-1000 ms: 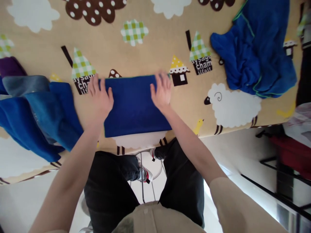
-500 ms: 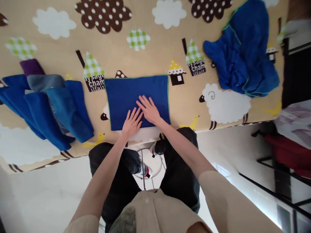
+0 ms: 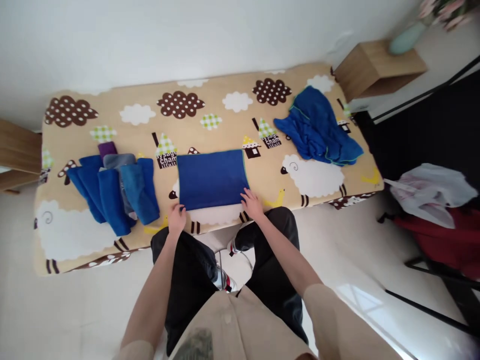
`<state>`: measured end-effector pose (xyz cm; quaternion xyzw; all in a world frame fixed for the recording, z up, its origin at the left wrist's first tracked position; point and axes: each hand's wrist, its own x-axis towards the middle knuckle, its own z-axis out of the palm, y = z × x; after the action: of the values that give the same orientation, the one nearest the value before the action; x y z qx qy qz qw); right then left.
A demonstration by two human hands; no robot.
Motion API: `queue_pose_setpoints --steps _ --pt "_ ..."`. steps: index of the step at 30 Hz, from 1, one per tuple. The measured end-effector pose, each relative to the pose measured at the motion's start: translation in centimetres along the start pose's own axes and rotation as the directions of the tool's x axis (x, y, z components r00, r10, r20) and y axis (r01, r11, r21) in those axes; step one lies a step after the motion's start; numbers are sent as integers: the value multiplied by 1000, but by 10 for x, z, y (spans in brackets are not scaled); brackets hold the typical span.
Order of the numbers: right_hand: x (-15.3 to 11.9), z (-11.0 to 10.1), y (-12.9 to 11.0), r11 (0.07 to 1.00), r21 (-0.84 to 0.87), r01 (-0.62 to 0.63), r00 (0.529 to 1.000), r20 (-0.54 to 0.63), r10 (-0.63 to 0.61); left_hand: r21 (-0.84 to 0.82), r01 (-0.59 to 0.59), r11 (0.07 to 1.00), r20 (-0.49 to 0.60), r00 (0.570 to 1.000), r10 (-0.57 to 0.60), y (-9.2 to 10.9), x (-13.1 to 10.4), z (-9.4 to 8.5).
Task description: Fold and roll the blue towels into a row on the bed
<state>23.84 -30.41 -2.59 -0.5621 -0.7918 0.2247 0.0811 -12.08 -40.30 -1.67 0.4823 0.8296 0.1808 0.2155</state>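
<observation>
A blue towel (image 3: 212, 177) with green edging lies as a flat rectangle in front of me on the patterned bed cover. At its near left corner my left hand (image 3: 177, 219) is closed, fingertips pinching the edge. My right hand (image 3: 252, 204) rests at the near right corner with its fingers a little apart, the tips touching the cloth. Left of the towel sits a group of rolled towels (image 3: 112, 192), blue, grey and purple. A crumpled blue towel (image 3: 318, 130) with green edging lies to the right.
The bed cover (image 3: 221, 135) stretches to a white wall at the back. A wooden box shelf (image 3: 375, 67) with a vase (image 3: 407, 37) is at the back right. Right of the bed, a white plastic bag (image 3: 431, 192) rests on something red (image 3: 442, 240). My legs border the bed's front edge.
My hands have moved apart from the towel's middle to its two near corners. The left hand has closed on its corner. My view has tilted up, showing the wall and shelf.
</observation>
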Motion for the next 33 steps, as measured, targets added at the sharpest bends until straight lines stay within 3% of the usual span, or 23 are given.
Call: queue_pose_setpoints --steps 3,5,7,10,14,24,28,33 --pt "-5 -5 14 953 126 -275 948 -130 291 -102 220 970 7 975 -220 -3 8 -5" --pt "-3 -7 20 889 251 -383 895 -137 424 -125 257 958 53 966 -252 -2 11 -7" --pt "0 -8 21 814 368 -450 861 -64 505 -112 245 963 76 969 -237 -1 11 -8" --pt "3 -5 19 739 463 -489 848 53 528 -58 231 971 94 970 -225 2 11 -8" --pt "3 0 16 699 474 -536 826 124 550 45 232 972 143 961 -236 2 12 -9" --pt "-1 -3 27 586 375 -718 688 255 679 236 286 928 190 924 -333 4 6 -21" --pt "-6 -6 23 536 455 -711 686 287 668 247 269 931 190 928 -319 5 -1 -31" --pt "-11 -8 20 447 610 -654 710 291 642 184 164 969 203 958 -200 -3 2 -35"
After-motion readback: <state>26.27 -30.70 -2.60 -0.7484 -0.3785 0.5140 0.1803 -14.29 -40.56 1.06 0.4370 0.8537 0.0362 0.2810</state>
